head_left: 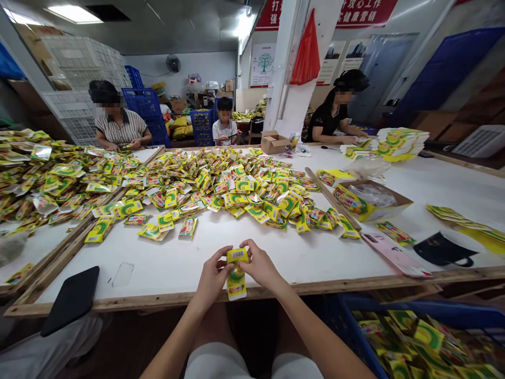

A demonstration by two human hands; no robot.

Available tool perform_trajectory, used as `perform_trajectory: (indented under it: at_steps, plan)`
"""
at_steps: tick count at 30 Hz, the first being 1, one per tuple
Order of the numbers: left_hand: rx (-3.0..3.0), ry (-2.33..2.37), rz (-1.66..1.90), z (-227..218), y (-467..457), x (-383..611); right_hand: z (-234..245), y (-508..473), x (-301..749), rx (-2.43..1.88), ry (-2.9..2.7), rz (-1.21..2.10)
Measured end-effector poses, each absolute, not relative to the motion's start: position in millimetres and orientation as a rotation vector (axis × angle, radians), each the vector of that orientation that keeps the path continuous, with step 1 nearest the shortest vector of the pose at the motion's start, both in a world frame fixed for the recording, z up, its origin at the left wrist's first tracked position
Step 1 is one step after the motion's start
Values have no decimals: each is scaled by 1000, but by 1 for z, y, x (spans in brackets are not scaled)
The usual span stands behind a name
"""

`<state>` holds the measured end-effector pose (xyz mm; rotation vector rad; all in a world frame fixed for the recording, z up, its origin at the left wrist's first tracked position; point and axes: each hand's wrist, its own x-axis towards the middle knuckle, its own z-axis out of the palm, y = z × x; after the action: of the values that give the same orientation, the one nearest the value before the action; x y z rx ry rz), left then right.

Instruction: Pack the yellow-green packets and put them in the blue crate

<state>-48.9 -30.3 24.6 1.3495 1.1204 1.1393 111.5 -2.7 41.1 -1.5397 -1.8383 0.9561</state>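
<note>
Between my two hands, just over the table's front edge, is a small yellow and green carton [237,275] held upright. A barcode shows on its top part, and a white edge at the bottom. My left hand [216,273] grips its left side, thumb on the front. My right hand [258,264] pinches the right side near the upper end, its thumb also on the front face. Beyond my hands spreads a large heap of similar small cartons [240,185], with one lone carton [188,227] lying at its near edge.
A phone [71,300] lies at the front left edge. Wooden strips [335,202] divide the white table [158,268]. On the right are an open display box [371,202], a pink sheet [394,254] and a black mask [444,248]. A blue crate [355,337] of cartons stands below. Several people sit across.
</note>
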Motion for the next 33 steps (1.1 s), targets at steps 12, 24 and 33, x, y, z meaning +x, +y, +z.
perform_trajectory:
  at_steps: [12, 24, 33]
  plan:
    - [1189, 976, 1148, 21, -23, -61, 34, -2, 125, -1177, -1575, 1287]
    - [1032, 1016, 1137, 13, -17, -53, 13, -2, 119, -1191, -1669, 968]
    - [1004, 1124, 887, 4, -10, -52, 3, -18, 132, -1159, -1962, 774]
